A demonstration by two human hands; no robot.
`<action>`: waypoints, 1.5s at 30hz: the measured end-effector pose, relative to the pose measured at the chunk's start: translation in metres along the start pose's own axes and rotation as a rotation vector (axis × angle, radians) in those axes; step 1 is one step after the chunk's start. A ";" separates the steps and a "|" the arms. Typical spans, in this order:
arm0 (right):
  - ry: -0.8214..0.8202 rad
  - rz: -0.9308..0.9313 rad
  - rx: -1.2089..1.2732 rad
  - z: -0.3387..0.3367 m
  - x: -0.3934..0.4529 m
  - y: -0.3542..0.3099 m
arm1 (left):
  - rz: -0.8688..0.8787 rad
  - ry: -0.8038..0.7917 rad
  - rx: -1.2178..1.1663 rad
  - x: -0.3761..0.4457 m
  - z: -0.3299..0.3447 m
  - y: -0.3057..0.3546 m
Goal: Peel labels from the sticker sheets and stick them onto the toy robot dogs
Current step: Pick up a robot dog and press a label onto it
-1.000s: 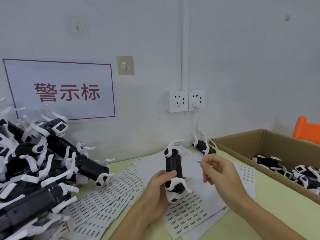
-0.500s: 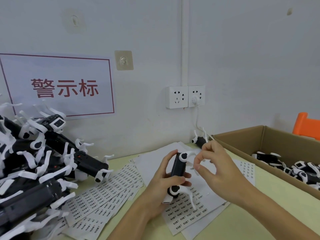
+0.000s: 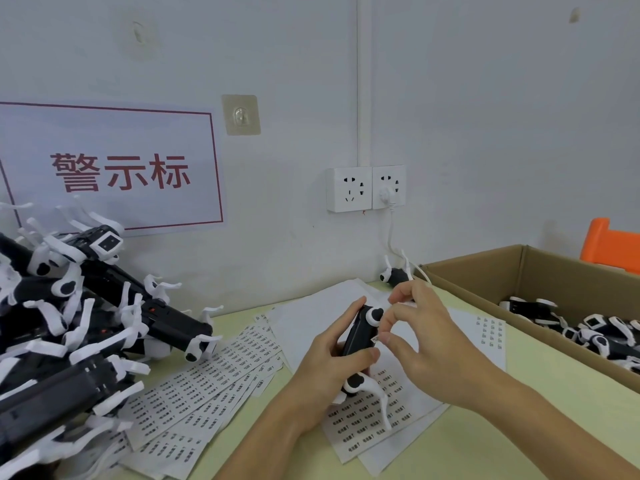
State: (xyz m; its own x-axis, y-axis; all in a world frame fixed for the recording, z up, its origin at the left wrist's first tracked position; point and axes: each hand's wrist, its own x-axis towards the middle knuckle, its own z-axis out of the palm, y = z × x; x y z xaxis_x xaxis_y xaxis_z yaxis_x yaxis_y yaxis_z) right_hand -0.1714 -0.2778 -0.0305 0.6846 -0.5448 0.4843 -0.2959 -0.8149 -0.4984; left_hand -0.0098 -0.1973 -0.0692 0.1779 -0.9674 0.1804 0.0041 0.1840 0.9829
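Observation:
My left hand (image 3: 329, 365) grips a black-and-white toy robot dog (image 3: 358, 337) above the table, its white legs hanging down. My right hand (image 3: 426, 337) pinches a small white label (image 3: 375, 338) against the dog's black side. Under both hands lies a sticker sheet (image 3: 367, 424) printed with rows of labels. More sticker sheets (image 3: 207, 386) fan out to the left.
A heap of black-and-white toy dogs (image 3: 69, 334) fills the left side. A cardboard box (image 3: 519, 268) at the right holds more dogs (image 3: 595, 337). One dog (image 3: 394, 275) lies by the wall under the sockets (image 3: 365, 188). An orange object (image 3: 613, 244) stands behind the box.
The dog was turned on its side in my left hand. My right hand came in from the right and brought the label to the dog's body.

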 end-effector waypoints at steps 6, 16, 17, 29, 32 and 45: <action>0.029 -0.058 -0.179 0.001 -0.001 -0.001 | 0.021 0.010 0.016 0.000 0.000 -0.001; 0.091 -0.127 -0.253 0.005 -0.003 -0.005 | 0.045 0.029 0.061 0.002 0.001 -0.003; 0.106 -0.135 -0.256 0.005 -0.003 -0.006 | 0.046 0.030 0.064 0.002 0.000 -0.004; 0.218 -0.176 -0.296 0.009 -0.004 -0.007 | 0.065 0.041 0.093 0.004 -0.001 -0.007; 0.221 -0.176 -0.293 0.010 -0.005 -0.007 | 0.066 0.045 0.097 0.004 -0.001 -0.007; 0.194 -0.167 -0.307 0.010 -0.006 -0.009 | 0.060 0.042 0.093 0.004 -0.001 -0.008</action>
State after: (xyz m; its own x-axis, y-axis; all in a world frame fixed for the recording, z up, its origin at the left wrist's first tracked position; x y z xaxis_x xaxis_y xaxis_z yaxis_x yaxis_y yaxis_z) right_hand -0.1662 -0.2660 -0.0358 0.6103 -0.4032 0.6819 -0.3964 -0.9007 -0.1777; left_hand -0.0081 -0.2023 -0.0765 0.2160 -0.9466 0.2395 -0.0986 0.2229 0.9699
